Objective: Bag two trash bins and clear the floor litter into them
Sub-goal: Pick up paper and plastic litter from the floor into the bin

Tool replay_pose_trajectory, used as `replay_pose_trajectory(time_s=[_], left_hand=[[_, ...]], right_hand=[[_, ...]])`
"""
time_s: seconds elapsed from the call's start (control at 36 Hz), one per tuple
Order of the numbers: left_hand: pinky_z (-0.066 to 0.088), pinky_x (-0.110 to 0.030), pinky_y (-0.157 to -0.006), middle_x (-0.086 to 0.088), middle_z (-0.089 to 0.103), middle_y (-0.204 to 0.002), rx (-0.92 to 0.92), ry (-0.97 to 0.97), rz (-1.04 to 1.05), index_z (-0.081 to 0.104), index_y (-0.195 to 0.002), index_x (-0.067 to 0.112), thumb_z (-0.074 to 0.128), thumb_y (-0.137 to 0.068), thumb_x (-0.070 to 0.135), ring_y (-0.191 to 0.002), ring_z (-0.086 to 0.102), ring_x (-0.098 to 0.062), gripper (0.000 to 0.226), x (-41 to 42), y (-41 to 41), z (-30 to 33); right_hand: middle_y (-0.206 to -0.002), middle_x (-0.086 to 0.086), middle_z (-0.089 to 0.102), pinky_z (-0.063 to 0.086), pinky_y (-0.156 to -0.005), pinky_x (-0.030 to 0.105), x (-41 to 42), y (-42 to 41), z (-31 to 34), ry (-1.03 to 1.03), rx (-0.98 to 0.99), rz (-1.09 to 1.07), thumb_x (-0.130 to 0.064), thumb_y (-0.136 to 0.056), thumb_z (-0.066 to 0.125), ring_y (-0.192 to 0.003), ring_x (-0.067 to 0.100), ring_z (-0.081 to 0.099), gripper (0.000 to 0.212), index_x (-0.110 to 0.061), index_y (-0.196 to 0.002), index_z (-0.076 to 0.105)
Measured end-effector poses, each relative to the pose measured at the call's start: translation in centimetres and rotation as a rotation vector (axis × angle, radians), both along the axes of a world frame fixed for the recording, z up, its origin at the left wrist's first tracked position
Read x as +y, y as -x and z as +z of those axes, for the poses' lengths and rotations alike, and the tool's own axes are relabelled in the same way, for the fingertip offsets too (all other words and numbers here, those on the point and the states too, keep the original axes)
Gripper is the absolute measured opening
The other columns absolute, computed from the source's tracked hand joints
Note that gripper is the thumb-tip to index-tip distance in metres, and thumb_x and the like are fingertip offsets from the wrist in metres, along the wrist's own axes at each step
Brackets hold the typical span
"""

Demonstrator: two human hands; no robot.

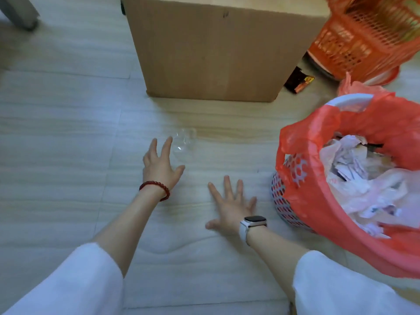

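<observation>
A clear crumpled plastic bottle (184,142) lies on the pale wood floor (68,137). My left hand (160,163), with a red bead bracelet, is spread open just left of it, fingertips close to the plastic. My right hand (231,206), with a white watch on the wrist, is open with fingers spread above the floor and holds nothing. At the right stands a perforated bin (280,201) lined with a red plastic bag (304,196). Crumpled paper and white plastic litter (363,178) fill it.
A large cardboard box (213,48) stands beyond the bottle. An orange mesh basket (368,35) sits at the top right, with a dark snack wrapper (298,81) on the floor between box and basket. A grey furniture leg (20,12) is at top left.
</observation>
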State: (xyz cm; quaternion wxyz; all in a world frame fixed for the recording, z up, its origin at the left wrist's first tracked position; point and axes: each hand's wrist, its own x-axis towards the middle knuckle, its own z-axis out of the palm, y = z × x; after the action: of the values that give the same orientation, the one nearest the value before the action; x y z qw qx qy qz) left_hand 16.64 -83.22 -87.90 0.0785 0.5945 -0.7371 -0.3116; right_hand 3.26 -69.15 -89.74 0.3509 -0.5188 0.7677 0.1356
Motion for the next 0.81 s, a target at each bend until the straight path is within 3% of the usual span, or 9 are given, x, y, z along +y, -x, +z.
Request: replay_pose_trajectory(time_s=[0.17,0.25,0.33,0.44,0.5,0.58,0.67,0.72,0.81], left_hand=[[0.024,-0.051,-0.109,-0.003,-0.01,-0.155,-0.006,-0.008,-0.086,0.008,-0.144,0.04,0.064,-0.079,0.039,-0.142,-0.006,-0.031,0.085,-4.1,3.9,-1.5],[0.023,-0.051,-0.108,-0.003,-0.008,-0.156,-0.102,0.0,-0.201,0.02,-0.14,0.04,0.065,-0.08,0.036,-0.142,-0.006,-0.032,0.075,-4.8,5.0,-2.0],[0.026,-0.051,-0.104,-0.001,0.009,-0.154,-0.102,0.016,-0.237,0.036,-0.13,0.035,0.062,-0.082,0.022,-0.138,0.008,-0.032,0.057,-4.2,5.5,-2.6],[0.036,-0.041,-0.091,-0.003,0.036,-0.137,-0.022,0.014,-0.142,0.041,-0.123,0.032,0.059,-0.082,0.019,-0.122,0.029,-0.03,0.046,-2.3,4.6,-2.8],[0.036,-0.036,-0.091,-0.007,0.043,-0.128,0.101,-0.041,-0.028,0.042,-0.125,0.029,0.06,-0.082,0.02,-0.117,0.035,-0.03,0.047,-0.8,3.5,-2.4],[0.042,-0.041,-0.094,-0.004,0.048,-0.115,0.328,-0.064,0.164,0.045,-0.121,0.029,0.066,-0.078,0.02,-0.104,0.047,-0.026,0.049,2.1,1.2,-0.9],[0.044,-0.033,-0.086,0.0,0.048,-0.113,0.405,-0.055,0.222,0.046,-0.122,0.026,0.067,-0.079,0.017,-0.094,0.048,-0.017,0.049,4.8,-0.7,1.3],[0.04,-0.028,-0.081,0.002,0.048,-0.114,0.453,-0.034,0.262,0.045,-0.124,0.027,0.066,-0.081,0.019,-0.094,0.048,-0.014,0.049,6.2,-1.3,2.7],[0.041,-0.026,-0.078,0.004,0.048,-0.114,0.566,-0.001,0.341,0.044,-0.125,0.029,0.066,-0.082,0.019,-0.094,0.05,-0.013,0.049,7.1,-0.9,5.4]], right_hand=[[-0.148,-0.001,-0.037,0.002,-0.099,0.075,-0.5,-0.2,-0.1,-0.03,0.003,-0.013,-0.054,-0.071,0.068,-0.134,0.036,-0.034,0.108,-0.048,-0.139,-0.016],[-0.148,-0.001,-0.037,0.0,-0.098,0.075,-0.6,-0.2,0.0,-0.04,-0.012,-0.018,-0.053,-0.07,0.069,-0.134,0.036,-0.035,0.109,-0.049,-0.139,-0.015],[-0.147,-0.001,-0.038,-0.001,-0.098,0.076,-0.5,-0.1,0.0,-0.042,-0.021,-0.02,-0.053,-0.07,0.069,-0.133,0.036,-0.035,0.109,-0.049,-0.139,-0.015],[-0.148,-0.002,-0.037,-0.002,-0.097,0.076,-0.3,0.2,-0.1,-0.015,-0.031,-0.015,-0.054,-0.07,0.068,-0.134,0.035,-0.035,0.108,-0.049,-0.139,-0.014],[-0.148,-0.004,-0.036,-0.001,-0.097,0.076,-0.2,0.1,-0.1,-0.006,-0.034,-0.019,-0.054,-0.07,0.069,-0.134,0.035,-0.034,0.108,-0.05,-0.139,-0.013],[-0.15,-0.007,-0.032,0.001,-0.1,0.073,-0.2,0.2,0.1,0.015,-0.051,-0.052,-0.046,-0.074,0.068,-0.137,0.032,-0.031,0.1,-0.05,-0.14,-0.008],[-0.156,-0.007,-0.015,0.008,-0.108,0.064,-0.6,1.1,0.9,0.021,-0.15,-0.121,-0.034,-0.084,0.057,-0.142,0.029,-0.018,0.076,-0.039,-0.144,0.011],[-0.156,0.002,0.012,0.018,-0.114,0.05,-1.0,1.3,2.0,0.09,-0.246,-0.201,-0.031,-0.088,0.051,-0.144,0.028,0.008,0.059,-0.022,-0.143,0.029],[-0.14,0.01,0.046,0.031,-0.108,0.032,-1.0,0.8,4.9,0.312,-0.374,-0.358,-0.022,-0.093,0.044,-0.131,0.027,0.038,0.041,-0.011,-0.132,0.046]])
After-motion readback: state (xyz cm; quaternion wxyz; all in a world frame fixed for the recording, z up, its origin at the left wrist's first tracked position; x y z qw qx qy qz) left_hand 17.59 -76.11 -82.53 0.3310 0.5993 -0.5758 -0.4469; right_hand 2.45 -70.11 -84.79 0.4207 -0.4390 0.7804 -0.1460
